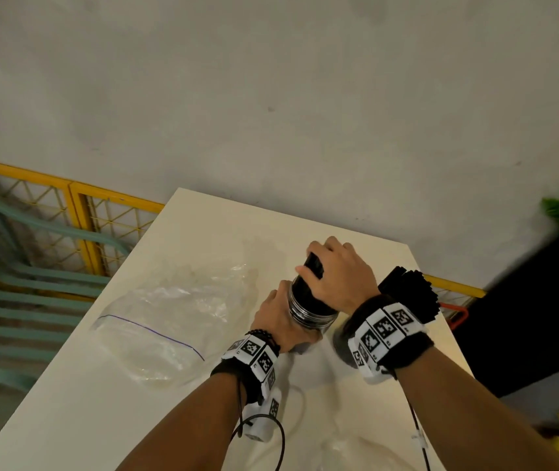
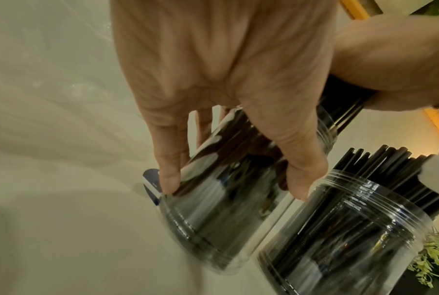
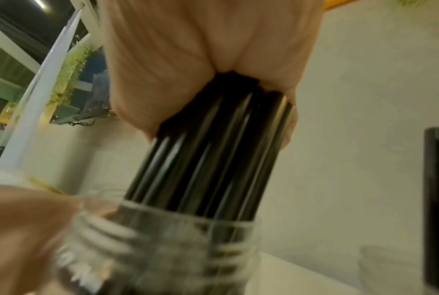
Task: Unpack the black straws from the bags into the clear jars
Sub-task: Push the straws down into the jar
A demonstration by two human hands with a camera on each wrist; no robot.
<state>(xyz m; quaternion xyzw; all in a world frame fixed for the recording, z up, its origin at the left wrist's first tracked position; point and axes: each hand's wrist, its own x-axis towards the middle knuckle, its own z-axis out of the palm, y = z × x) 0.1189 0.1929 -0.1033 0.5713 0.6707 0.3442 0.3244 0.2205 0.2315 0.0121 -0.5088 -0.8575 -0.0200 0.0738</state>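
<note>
A plain indoor workroom of unclear use: bare grey wall (image 1: pixel 271 79) at top, white table (image 1: pixel 101 385) at centre, yellow mesh fencing (image 1: pixel 77 212) (stacked teal chairs (image 1: pixel 16 300) behind) at left.

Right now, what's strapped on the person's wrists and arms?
Bare forearms, no sleeves. Each wrist carries a black band ringed with white blocks printed with black square-code markers: left wrist, right wrist. A thin black cable loops below the left one, and a dark beaded bracelet sits above it.

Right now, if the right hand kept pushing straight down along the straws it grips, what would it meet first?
Probably the rim of the clear jar that the left hand holds; the right hand grips the straws just above it.
</note>
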